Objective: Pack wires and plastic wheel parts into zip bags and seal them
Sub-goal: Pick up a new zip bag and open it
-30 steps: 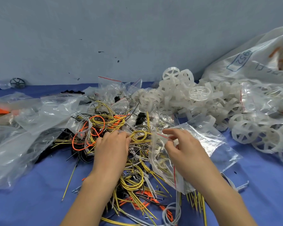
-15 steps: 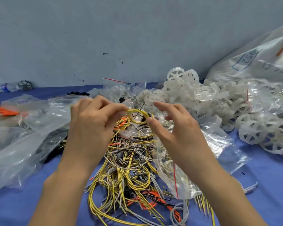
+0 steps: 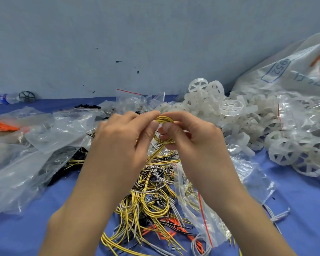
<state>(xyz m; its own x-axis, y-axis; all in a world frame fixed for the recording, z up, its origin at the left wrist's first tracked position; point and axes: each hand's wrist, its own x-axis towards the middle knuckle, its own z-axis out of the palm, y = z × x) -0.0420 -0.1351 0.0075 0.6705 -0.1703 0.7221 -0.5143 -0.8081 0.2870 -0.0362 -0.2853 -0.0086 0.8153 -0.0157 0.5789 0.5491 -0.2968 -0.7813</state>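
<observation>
A small coil of yellow wire (image 3: 163, 120) is raised above the table, and both hands pinch it. My left hand (image 3: 122, 139) grips its left side, my right hand (image 3: 190, 139) its right side. Its loose tail hangs down into the pile of yellow, grey, black and orange wires (image 3: 151, 196) on the blue table. A clear zip bag (image 3: 211, 215) with a red seal line lies under my right forearm, holding some yellow wire. White plastic wheel parts (image 3: 231, 108) are heaped at the back right.
Crumpled clear bags (image 3: 44, 137) cover the left side, one with orange wires (image 3: 6, 126). A large white sack (image 3: 288, 71) leans at the far right. Empty zip bags (image 3: 127, 97) stand at the back by the grey wall. A bottle (image 3: 6, 98) lies far left.
My left hand lifted a yellow wire coil out of the pile. My right hand let go of the zip bag and came up to grip the coil too.
</observation>
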